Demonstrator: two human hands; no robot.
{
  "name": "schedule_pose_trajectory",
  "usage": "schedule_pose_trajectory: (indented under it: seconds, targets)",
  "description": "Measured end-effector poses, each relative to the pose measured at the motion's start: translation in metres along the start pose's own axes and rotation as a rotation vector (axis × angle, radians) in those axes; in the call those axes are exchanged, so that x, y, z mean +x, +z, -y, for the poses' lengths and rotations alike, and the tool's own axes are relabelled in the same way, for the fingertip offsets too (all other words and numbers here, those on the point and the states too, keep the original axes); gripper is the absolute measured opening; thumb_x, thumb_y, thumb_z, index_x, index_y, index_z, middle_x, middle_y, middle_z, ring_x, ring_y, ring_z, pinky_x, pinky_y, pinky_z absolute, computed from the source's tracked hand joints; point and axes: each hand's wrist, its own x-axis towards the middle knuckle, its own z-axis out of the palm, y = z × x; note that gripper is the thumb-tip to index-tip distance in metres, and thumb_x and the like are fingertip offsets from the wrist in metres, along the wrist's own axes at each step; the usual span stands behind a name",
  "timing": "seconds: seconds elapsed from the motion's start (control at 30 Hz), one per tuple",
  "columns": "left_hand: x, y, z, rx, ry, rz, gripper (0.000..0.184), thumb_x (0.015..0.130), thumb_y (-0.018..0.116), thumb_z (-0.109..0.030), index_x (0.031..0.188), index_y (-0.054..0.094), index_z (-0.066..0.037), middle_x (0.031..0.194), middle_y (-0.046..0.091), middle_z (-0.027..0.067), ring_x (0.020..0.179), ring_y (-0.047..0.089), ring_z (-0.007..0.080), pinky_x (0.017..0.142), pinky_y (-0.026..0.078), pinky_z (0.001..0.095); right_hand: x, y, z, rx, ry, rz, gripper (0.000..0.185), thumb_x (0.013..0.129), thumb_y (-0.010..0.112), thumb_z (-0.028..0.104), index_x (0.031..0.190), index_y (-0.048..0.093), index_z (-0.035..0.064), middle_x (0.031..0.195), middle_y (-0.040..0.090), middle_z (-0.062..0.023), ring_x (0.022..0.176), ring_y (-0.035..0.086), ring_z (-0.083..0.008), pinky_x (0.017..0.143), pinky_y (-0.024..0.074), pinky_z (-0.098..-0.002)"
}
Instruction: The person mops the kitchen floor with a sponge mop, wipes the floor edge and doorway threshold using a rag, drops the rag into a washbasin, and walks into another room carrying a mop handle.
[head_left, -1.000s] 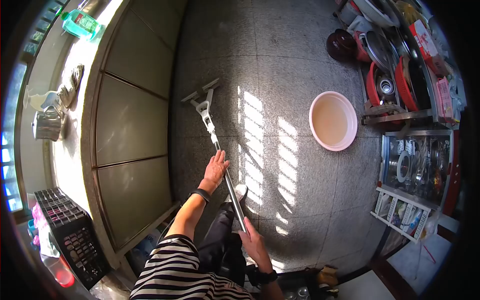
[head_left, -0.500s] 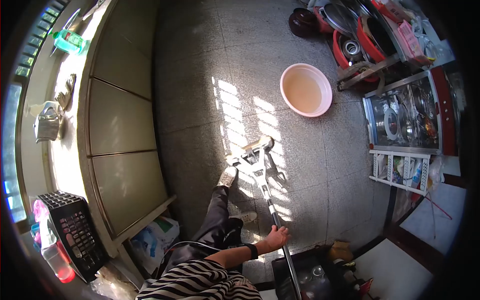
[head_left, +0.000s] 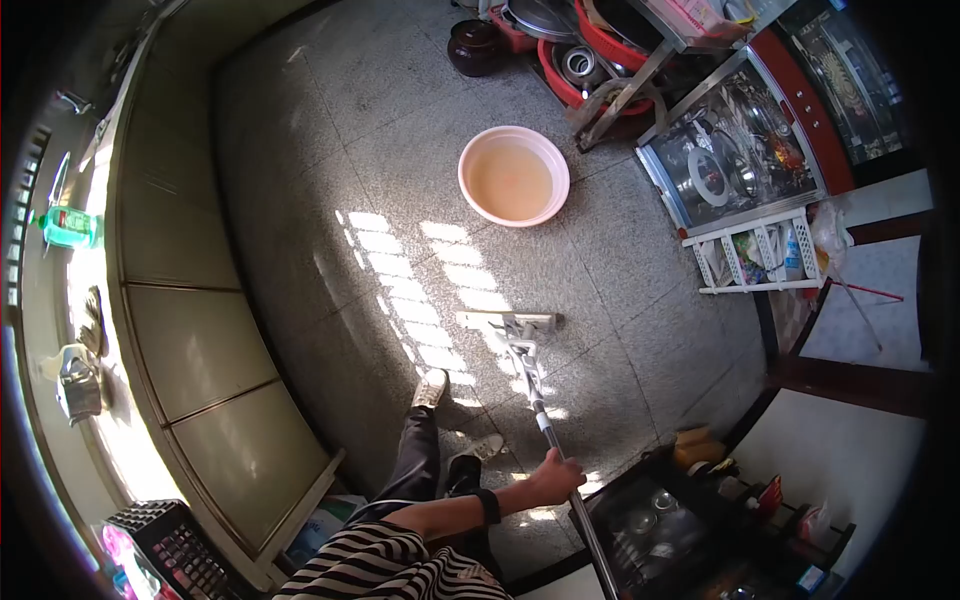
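Observation:
My left hand (head_left: 556,478), with a dark band on the wrist, reaches across my body and closes around the pole of a mop (head_left: 541,415). The pole slants from the lower right up to a wide, flat mop head (head_left: 510,321). That head lies on the speckled floor, partly in bright stripes of sunlight, a little beyond my front shoe (head_left: 431,387). The upper end of the pole leaves the picture at the bottom, and my right hand is out of sight. Beyond the mop head stands a pink basin (head_left: 513,176) holding cloudy brownish liquid.
Cabinets (head_left: 190,345) line the left, under a sunlit counter with a green bottle (head_left: 70,228). At right are a glass-fronted appliance (head_left: 735,150), a white rack (head_left: 755,250) and red tubs (head_left: 556,75). A dark jar (head_left: 475,47) stands at the back. Dark shelving (head_left: 650,520) is close beside the pole.
The view has turned, so the basin and cabinets appear further left. The mop head has swung from a slant to nearly level across the view. My left fingers look more tightly wrapped around the pole.

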Motion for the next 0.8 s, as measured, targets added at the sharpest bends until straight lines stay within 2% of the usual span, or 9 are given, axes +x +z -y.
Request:
schedule_pose_trajectory:
  seconds: [0.13, 0.2, 0.27, 0.4, 0.5, 0.6, 0.67, 0.77, 0.8]
  targets:
    - [-0.033, -0.058, 0.082, 0.255, -0.187, -0.025, 0.017, 0.065, 0.056, -0.018, 0.082, 0.053, -0.015, 0.081, 0.050, -0.0003, 0.089, 0.046, 0.0160, 0.072, 0.034, 0.0401, 0.068, 0.041, 0.021, 0.038, -0.257, 0.039, 0.043, 0.078, 0.055, 0.020, 0.115, 0.046, -0.0001, 0.111, 0.051, -0.0185, 0.103, 0.049, -0.0277, 0.084, 0.0379, -0.0331]
    - [-0.047, -0.083, 0.138, 0.262, -0.314, -0.037, 0.016, 0.068, 0.054, -0.017, 0.083, 0.053, -0.014, 0.087, 0.051, 0.0030, 0.093, 0.046, 0.0186, 0.075, 0.036, 0.0383, 0.123, 0.074, 0.039, -0.089, -0.633, -0.076, 0.042, 0.077, 0.055, 0.024, 0.115, 0.047, 0.0082, 0.087, 0.060, -0.0155, 0.075, 0.061, -0.0239, 0.064, 0.0456, -0.0296]
    - [-0.063, -0.100, 0.198, 0.268, -0.408, -0.185, 0.019, 0.068, 0.056, -0.019, 0.083, 0.051, -0.009, 0.098, 0.050, 0.0089, 0.100, 0.044, 0.0246, 0.077, 0.037, 0.0394, 0.171, 0.109, 0.070, -0.025, -0.661, -0.014, 0.041, 0.076, 0.057, 0.024, 0.114, 0.047, 0.0116, 0.093, 0.058, -0.0175, 0.080, 0.058, -0.0319, 0.065, 0.0465, -0.0329]
    - [-0.084, -0.123, 0.263, 0.354, -0.677, -0.341, 0.020, 0.071, 0.056, -0.018, 0.086, 0.050, -0.007, 0.124, 0.035, 0.0187, 0.115, 0.033, 0.0341, 0.082, 0.037, 0.0448, 0.223, 0.166, 0.147, -0.092, -0.878, -0.133, 0.040, 0.078, 0.052, 0.023, 0.117, 0.042, 0.0211, 0.073, 0.059, -0.0136, 0.062, 0.057, -0.0320, 0.053, 0.0445, -0.0391]
    - [-0.087, -0.133, 0.271, 0.364, -0.893, -0.208, 0.014, 0.075, 0.050, -0.013, 0.088, 0.050, -0.009, 0.129, 0.027, 0.0214, 0.114, 0.034, 0.0368, 0.083, 0.039, 0.0442, 0.237, 0.185, 0.164, -0.159, -0.877, -0.153, 0.040, 0.077, 0.054, 0.021, 0.116, 0.044, 0.0202, 0.071, 0.058, -0.0125, 0.064, 0.056, -0.0320, 0.054, 0.0442, -0.0378]
    - [-0.082, -0.073, 0.295, -0.137, -0.853, -0.379, 0.014, 0.077, 0.048, -0.013, 0.089, 0.050, -0.008, 0.128, 0.025, 0.0270, 0.103, 0.043, 0.0384, 0.080, 0.042, 0.0399, 0.240, 0.172, 0.135, -0.159, -0.795, -0.166, 0.041, 0.078, 0.053, 0.024, 0.117, 0.043, 0.0225, 0.066, 0.056, -0.0125, 0.060, 0.056, -0.0309, 0.053, 0.0435, -0.0388]
    - [-0.063, -0.058, 0.264, 0.180, -0.712, -0.316, 0.016, 0.076, 0.049, -0.012, 0.090, 0.051, -0.008, 0.124, 0.025, 0.0320, 0.093, 0.048, 0.0402, 0.077, 0.043, 0.0411, 0.237, 0.149, 0.106, -0.177, -0.700, -0.162, 0.041, 0.078, 0.053, 0.025, 0.117, 0.042, 0.0229, 0.067, 0.056, -0.0123, 0.061, 0.056, -0.0309, 0.053, 0.0437, -0.0390]
    - [-0.036, -0.025, 0.200, 0.149, -0.653, -0.199, 0.019, 0.071, 0.053, -0.010, 0.090, 0.051, -0.007, 0.117, 0.031, 0.0325, 0.093, 0.048, 0.0396, 0.078, 0.043, 0.0401, 0.224, 0.121, 0.039, -0.197, -0.579, -0.130, 0.041, 0.078, 0.052, 0.029, 0.117, 0.043, 0.0231, 0.071, 0.058, -0.0128, 0.065, 0.057, -0.0314, 0.055, 0.0445, -0.0395]
    - [-0.032, -0.003, 0.185, 0.205, -0.545, -0.167, 0.033, 0.075, 0.051, -0.015, 0.106, 0.045, -0.005, 0.114, 0.035, 0.0318, 0.094, 0.047, 0.0405, 0.078, 0.042, 0.0407, 0.215, 0.112, 0.018, -0.219, -0.512, -0.113, 0.041, 0.078, 0.052, 0.029, 0.117, 0.042, 0.0226, 0.075, 0.059, -0.0133, 0.066, 0.057, -0.0316, 0.057, 0.0449, -0.0393]
